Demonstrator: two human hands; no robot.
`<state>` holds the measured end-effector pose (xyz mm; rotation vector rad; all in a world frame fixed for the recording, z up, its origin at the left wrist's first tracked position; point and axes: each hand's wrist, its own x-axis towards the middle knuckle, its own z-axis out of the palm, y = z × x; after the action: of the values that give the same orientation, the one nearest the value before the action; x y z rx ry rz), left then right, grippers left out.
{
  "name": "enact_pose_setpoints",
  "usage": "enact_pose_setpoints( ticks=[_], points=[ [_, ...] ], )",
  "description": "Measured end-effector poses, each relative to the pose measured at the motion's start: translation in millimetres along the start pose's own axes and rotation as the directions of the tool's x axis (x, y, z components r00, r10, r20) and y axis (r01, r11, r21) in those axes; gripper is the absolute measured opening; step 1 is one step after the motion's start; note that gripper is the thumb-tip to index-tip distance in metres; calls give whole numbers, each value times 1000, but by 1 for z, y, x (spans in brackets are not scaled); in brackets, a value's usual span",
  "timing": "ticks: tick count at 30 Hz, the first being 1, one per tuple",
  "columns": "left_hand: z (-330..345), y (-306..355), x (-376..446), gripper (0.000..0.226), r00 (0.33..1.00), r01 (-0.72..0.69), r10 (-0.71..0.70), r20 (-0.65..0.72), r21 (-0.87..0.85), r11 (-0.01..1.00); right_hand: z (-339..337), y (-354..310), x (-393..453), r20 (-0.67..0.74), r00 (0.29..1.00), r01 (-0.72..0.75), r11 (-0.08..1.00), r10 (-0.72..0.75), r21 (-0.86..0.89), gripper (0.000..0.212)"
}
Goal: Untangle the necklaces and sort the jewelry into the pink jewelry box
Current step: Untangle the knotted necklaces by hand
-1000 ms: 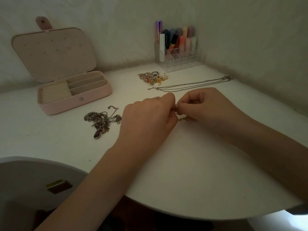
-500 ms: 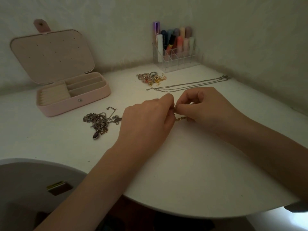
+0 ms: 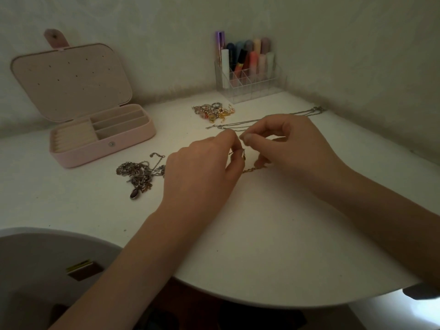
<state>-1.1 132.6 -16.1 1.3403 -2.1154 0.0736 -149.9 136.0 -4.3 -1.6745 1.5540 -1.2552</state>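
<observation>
Thin gold chain necklace pinched by left hand and right hand, right of open pink jewelry box on white counter.

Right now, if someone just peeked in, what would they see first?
First the two hands, left hand and right hand, meeting mid-table and pinching a thin gold chain. Next, the open pink jewelry box at far left, with a tangled pile of silver necklaces in front of it. Colourful tubes stand in a clear organizer against the wall.
</observation>
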Motion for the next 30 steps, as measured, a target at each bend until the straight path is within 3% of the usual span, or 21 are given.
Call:
enact_pose_setpoints(
  ticks=[7, 14, 18, 25, 30],
  points=[
    [0, -2, 0, 17, 999, 0, 0, -35, -17, 1000, 1, 0, -1, 74, 997, -1, 1000, -1, 26, 8],
    [0, 1, 0, 13, 1000, -21, 20, -24, -29, 999, 3, 0, -3, 49, 998, 34, 999, -32, -33, 7],
    [0, 1, 0, 9, 998, -35, 31, -51, -74, 997, 3, -1, -3, 69, 998, 5, 999, -7, 39, 7],
    [2, -3, 2, 9, 999, -2, -9, -52, -194, 981, 4, -4, -1, 199, 972, -176, 951, 126, 256, 15],
    [2, -6, 1, 11, 999, 6, -19, -49, -260, 966, 4, -3, -1, 230, 968, -166, 944, 101, 285, 11]
  ],
)
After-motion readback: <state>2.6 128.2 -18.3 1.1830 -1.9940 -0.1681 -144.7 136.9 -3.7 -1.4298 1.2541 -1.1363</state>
